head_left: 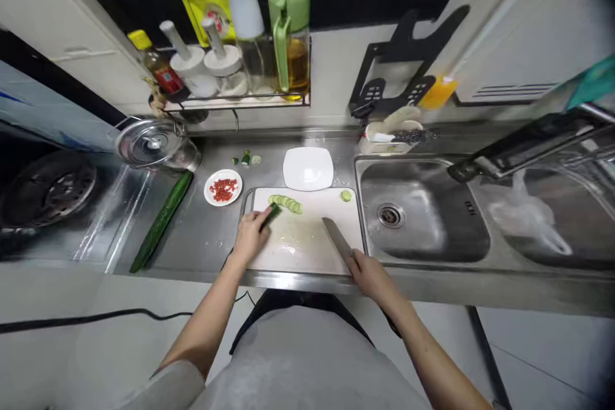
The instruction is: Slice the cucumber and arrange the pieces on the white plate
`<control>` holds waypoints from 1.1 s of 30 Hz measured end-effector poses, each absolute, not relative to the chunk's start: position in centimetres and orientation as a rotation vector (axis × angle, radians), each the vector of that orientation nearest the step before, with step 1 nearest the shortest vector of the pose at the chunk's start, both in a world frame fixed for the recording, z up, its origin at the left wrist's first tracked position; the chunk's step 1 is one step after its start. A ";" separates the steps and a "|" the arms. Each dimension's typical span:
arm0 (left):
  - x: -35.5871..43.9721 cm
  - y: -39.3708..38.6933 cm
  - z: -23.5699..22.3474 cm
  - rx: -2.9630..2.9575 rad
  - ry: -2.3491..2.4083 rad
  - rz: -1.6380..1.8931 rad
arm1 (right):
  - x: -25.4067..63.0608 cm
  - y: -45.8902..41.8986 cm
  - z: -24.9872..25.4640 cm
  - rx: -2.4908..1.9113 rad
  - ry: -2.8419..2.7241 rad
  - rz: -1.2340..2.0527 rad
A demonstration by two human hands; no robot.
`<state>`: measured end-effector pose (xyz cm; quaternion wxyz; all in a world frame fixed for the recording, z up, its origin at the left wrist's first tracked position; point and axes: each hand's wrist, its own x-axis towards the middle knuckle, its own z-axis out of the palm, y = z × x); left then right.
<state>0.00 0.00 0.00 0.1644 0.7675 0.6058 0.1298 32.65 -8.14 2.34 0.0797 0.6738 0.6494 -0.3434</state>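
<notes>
My left hand (251, 235) is closed on a short dark-green piece of cucumber (270, 215) over the left part of the white cutting board (307, 250). Just beyond that piece, a row of pale cucumber slices (287, 203) overlaps on the board. At the board's right side, my right hand (369, 272) grips a kitchen knife (339, 238) by its handle, which the fingers hide. Its blade points away and to the left, apart from the cucumber. One or more loose slices (345, 195) lie at the far right corner.
Behind the board sits a white rectangular plate (308, 168). A small plate (211, 191) of chopped red bits, a whole cucumber (161, 221) and a lidded steel pot (187, 157) stand left. The steel sink (423, 230) adjoins the board's right; a seasoning rack (240, 102) hangs behind.
</notes>
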 end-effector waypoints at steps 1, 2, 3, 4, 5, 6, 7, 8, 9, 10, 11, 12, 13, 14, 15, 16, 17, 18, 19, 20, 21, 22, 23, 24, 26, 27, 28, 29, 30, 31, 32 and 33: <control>0.8 -0.4 -0.2 2.211 1.649 0.365 | 32.2 -8.1 2.6 2.024 1.931 -1.020; 1.6 -0.9 -0.5 2.231 1.581 0.360 | 31.8 -8.1 2.8 2.029 1.921 -1.015; 2.3 -1.3 -0.7 2.248 1.521 0.353 | 31.4 -8.1 3.0 2.031 1.914 -1.010; 3.0 -1.6 -0.9 2.260 1.477 0.350 | 30.9 -8.1 3.3 2.031 1.907 -1.007; 3.5 -1.9 -1.2 2.270 1.439 0.346 | 30.5 -8.1 3.5 2.028 1.894 -1.004; 4.0 -2.2 -1.4 2.278 1.414 0.340 | 30.1 -8.1 3.7 2.022 1.886 -1.002; 4.3 -2.3 -1.6 2.286 1.396 0.334 | 29.7 -8.1 3.9 2.014 1.885 -1.005; 4.6 -2.5 -1.7 2.293 1.383 0.326 | 29.3 -8.2 4.1 2.007 1.888 -1.008; 4.7 -2.5 -1.8 2.299 1.378 0.322 | 29.0 -8.2 4.3 1.995 1.889 -1.012; 4.8 -2.6 -1.9 2.304 1.378 0.321 | 28.7 -8.3 4.4 1.985 1.889 -1.014; 4.8 -2.6 -1.9 2.310 1.379 0.321 | 28.5 -8.3 4.5 1.976 1.893 -1.014; 4.9 -2.6 -1.9 2.317 1.380 0.321 | 28.3 -8.3 4.6 1.969 1.899 -1.016; 4.9 -2.6 -1.8 2.324 1.381 0.324 | 28.1 -8.4 4.7 1.963 1.907 -1.018; 4.9 -2.5 -1.7 2.333 1.379 0.332 | 27.9 -8.4 4.8 1.960 1.916 -1.021; 5.0 -2.5 -1.7 2.342 1.373 0.343 | 27.8 -8.4 4.9 1.957 1.919 -1.023; 5.2 -2.4 -1.7 2.351 1.363 0.360 | 27.6 -8.4 5.0 1.954 1.921 -1.023; 5.3 -2.3 -1.7 2.359 1.353 0.385 | 27.4 -8.4 5.1 1.951 1.918 -1.023; 5.5 -2.1 -1.8 2.367 1.342 0.418 | 27.2 -8.3 5.3 1.948 1.914 -1.023; 5.6 -2.0 -2.0 2.374 1.327 0.452 | 27.0 -8.3 5.4 1.945 1.910 -1.023; 5.8 -1.9 -2.2 2.381 1.309 0.484 | 26.9 -8.3 5.5 1.941 1.904 -1.024; 5.9 -1.8 -2.4 2.388 1.291 0.511 | 26.7 -8.2 5.6 1.936 1.896 -1.029; 6.0 -1.7 -2.7 2.396 1.272 0.531 | 26.6 -8.2 5.7 1.932 1.889 -1.035; 6.0 -1.7 -2.9 2.403 1.257 0.542 | 26.5 -8.2 5.7 1.930 1.885 -1.043; 6.0 -1.6 -3.1 2.409 1.245 0.546 | 26.4 -8.3 5.7 1.933 1.885 -1.051; 5.9 -1.6 -3.4 2.419 1.237 0.547 | 26.2 -8.4 5.6 1.949 1.896 -1.057; 5.9 -1.6 -3.4 2.422 1.236 0.548 | 26.2 -8.4 5.5 1.957 1.904 -1.056; 5.9 -1.6 -3.4 2.424 1.235 0.549 | 26.2 -8.5 5.4 1.960 1.908 -1.055; 5.9 -1.6 -3.4 2.424 1.234 0.552 | 26.1 -8.5 5.4 1.957 1.907 -1.060; 5.9 -1.5 -3.4 2.423 1.232 0.557 | 26.1 -8.6 5.4 1.950 1.904 -1.069; 5.9 -1.5 -3.4 2.421 1.230 0.563 | 26.0 -8.6 5.4 1.943 1.903 -1.081; 5.9 -1.5 -3.4 2.420 1.228 0.570 | 26.0 -8.6 5.4 1.937 1.900 -1.091; 6.0 -1.5 -3.4 2.419 1.226 0.575 | 25.9 -8.6 5.4 1.936 1.898 -1.094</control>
